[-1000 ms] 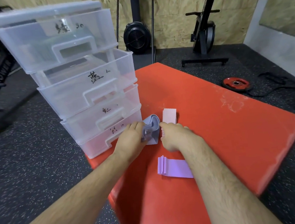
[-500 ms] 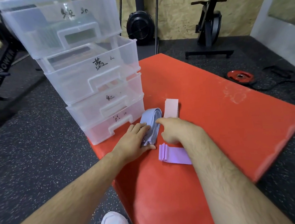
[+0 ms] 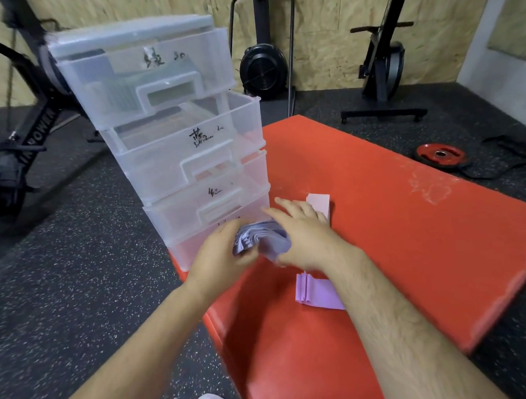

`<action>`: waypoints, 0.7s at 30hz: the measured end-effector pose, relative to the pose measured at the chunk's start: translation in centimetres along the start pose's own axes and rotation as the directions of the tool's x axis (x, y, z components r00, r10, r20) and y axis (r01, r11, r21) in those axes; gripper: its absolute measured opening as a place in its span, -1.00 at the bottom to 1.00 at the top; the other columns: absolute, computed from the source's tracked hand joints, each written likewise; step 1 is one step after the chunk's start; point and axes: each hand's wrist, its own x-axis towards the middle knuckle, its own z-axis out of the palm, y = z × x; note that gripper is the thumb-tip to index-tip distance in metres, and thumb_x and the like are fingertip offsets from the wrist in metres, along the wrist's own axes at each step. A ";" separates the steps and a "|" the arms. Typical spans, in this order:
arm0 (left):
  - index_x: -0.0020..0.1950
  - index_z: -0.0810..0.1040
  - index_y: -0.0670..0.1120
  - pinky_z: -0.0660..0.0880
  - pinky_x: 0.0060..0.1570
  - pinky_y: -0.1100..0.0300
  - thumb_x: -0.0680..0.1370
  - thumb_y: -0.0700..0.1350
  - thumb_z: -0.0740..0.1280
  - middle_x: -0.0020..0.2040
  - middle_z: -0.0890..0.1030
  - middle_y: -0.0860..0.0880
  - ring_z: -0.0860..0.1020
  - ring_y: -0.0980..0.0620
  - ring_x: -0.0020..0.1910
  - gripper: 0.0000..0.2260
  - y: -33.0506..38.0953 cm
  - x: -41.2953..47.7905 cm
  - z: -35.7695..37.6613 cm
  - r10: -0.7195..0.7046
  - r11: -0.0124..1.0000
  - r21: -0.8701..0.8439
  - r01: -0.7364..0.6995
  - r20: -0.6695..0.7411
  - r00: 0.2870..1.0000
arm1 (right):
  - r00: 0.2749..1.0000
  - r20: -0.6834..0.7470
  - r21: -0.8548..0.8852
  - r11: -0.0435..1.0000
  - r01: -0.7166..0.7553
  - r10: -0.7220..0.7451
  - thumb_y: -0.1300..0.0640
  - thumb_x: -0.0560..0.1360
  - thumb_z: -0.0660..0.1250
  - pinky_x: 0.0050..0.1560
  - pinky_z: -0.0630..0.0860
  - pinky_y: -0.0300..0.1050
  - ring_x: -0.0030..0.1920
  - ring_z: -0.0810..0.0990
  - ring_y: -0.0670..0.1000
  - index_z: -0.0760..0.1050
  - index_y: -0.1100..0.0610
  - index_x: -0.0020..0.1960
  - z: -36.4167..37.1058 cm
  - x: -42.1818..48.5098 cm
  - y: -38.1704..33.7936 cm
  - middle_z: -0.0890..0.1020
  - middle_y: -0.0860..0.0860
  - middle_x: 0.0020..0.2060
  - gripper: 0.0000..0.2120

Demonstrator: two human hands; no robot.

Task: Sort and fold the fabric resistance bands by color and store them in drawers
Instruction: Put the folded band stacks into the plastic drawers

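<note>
Red mat (image 3: 401,251) is laid on a dark speckled floor (image 3: 74,293) in a gym room with wooden walls; a stack of clear drawers (image 3: 166,112) is set on its left corner; a folded blue-grey band (image 3: 269,241) is held just in front of the bottom drawer; its bunched end is gripped by the curled fingers of the left hand (image 3: 217,255); it is covered by the right hand (image 3: 304,238), whose fingers are stretched out flat; a purple band (image 3: 318,292) is laid on the mat beside the right wrist; a pink band (image 3: 320,203) is laid behind the right hand.
</note>
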 end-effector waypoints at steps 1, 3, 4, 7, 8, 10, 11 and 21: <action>0.18 0.57 -0.03 0.49 0.01 0.22 0.45 -0.14 0.47 0.02 0.65 0.09 0.59 0.11 0.00 -0.68 0.5 -0.5 -1.2 0.016 1.000 -0.022 -0.016 -0.004 1.000 | 0.999 -0.038 0.023 0.999 0.032 -0.031 -0.12 0.32 0.52 0.45 0.10 0.03 0.54 0.07 0.02 0.16 -0.21 0.55 0.0 0.2 -0.2 0.16 -0.14 0.56 -0.10; 0.19 0.56 0.00 0.41 0.00 0.44 0.44 -0.18 0.48 0.00 0.60 0.22 0.54 0.32 -0.04 -0.66 1.4 -1.4 -3.8 0.026 0.999 -0.046 -0.026 0.001 1.000 | 0.993 -0.089 0.121 0.989 0.082 -0.071 -0.15 0.31 0.50 0.33 0.22 -0.04 0.39 0.31 -0.04 0.39 -0.22 0.35 -0.2 0.3 -0.5 0.45 -0.19 0.34 -0.36; 0.18 0.56 0.03 0.38 -0.03 0.48 0.43 -0.18 0.47 -0.02 0.59 0.25 0.53 0.35 -0.05 -0.65 1.7 -1.8 -5.0 0.006 0.998 -0.058 -0.006 0.000 1.000 | 0.993 -0.092 0.207 0.974 0.093 -0.075 -0.19 0.31 0.49 0.25 0.33 -0.05 0.25 0.45 -0.06 0.46 -0.21 0.22 -0.5 0.1 -0.8 0.56 -0.21 0.17 -0.49; 0.13 0.57 0.05 0.45 -0.12 0.40 0.44 -0.19 0.46 -0.09 0.65 0.17 0.58 0.28 -0.13 -0.70 2.6 -2.5 -8.4 -0.079 0.987 -0.142 0.076 -0.016 0.997 | 0.996 -0.041 0.509 0.856 0.094 -0.085 -0.14 0.33 0.50 -0.01 0.58 0.01 -0.10 0.65 -0.06 0.50 -0.14 0.09 -1.4 -1.2 -1.8 0.68 -0.10 -0.11 -0.63; 0.11 0.58 0.04 0.46 -0.15 0.40 0.45 -0.21 0.45 -0.12 0.66 0.14 0.58 0.27 -0.17 -0.72 2.8 -2.7 -9.3 -0.106 0.979 -0.180 0.099 -0.028 0.994 | 0.994 -0.042 0.555 0.825 0.108 -0.102 -0.06 0.34 0.51 -0.01 0.59 0.01 -0.10 0.65 -0.08 0.50 -0.14 0.11 -1.7 -1.8 -2.2 0.68 -0.09 -0.10 -0.63; 0.07 0.60 0.02 0.46 -0.22 0.38 0.47 -0.25 0.41 -0.16 0.67 0.07 0.57 0.26 -0.24 -0.76 3.2 -2.8 -11.0 -0.150 0.958 -0.255 0.132 -0.056 0.987 | 0.988 -0.097 0.579 0.801 0.153 -0.119 0.08 0.36 0.53 0.04 0.56 -0.11 -0.04 0.62 -0.17 0.51 -0.14 0.15 -2.1 -2.9 -3.0 0.66 -0.15 -0.02 -0.59; 0.06 0.60 0.01 0.46 -0.23 0.37 0.48 -0.26 0.40 -0.15 0.67 0.04 0.56 0.24 -0.25 -0.77 3.5 -2.9 -11.9 -0.163 0.950 -0.281 0.139 -0.065 0.984 | 0.984 -0.136 0.604 0.777 0.177 -0.118 0.12 0.38 0.52 0.04 0.53 -0.18 -0.02 0.61 -0.20 0.52 -0.13 0.15 -2.4 -3.4 -3.4 0.65 -0.16 0.00 -0.61; 0.05 0.59 0.03 0.52 -0.11 0.22 0.53 -0.10 0.37 -0.08 0.69 0.06 0.62 0.12 -0.12 -0.88 5.6 -2.3 -17.9 -0.147 0.916 -0.392 0.085 -0.129 0.981 | 0.954 -0.298 0.919 0.263 0.294 -0.025 0.20 0.33 0.53 0.22 0.55 0.15 0.15 0.62 0.06 0.40 -0.07 0.35 -4.4 -4.8 -8.6 0.63 -0.02 0.19 -0.35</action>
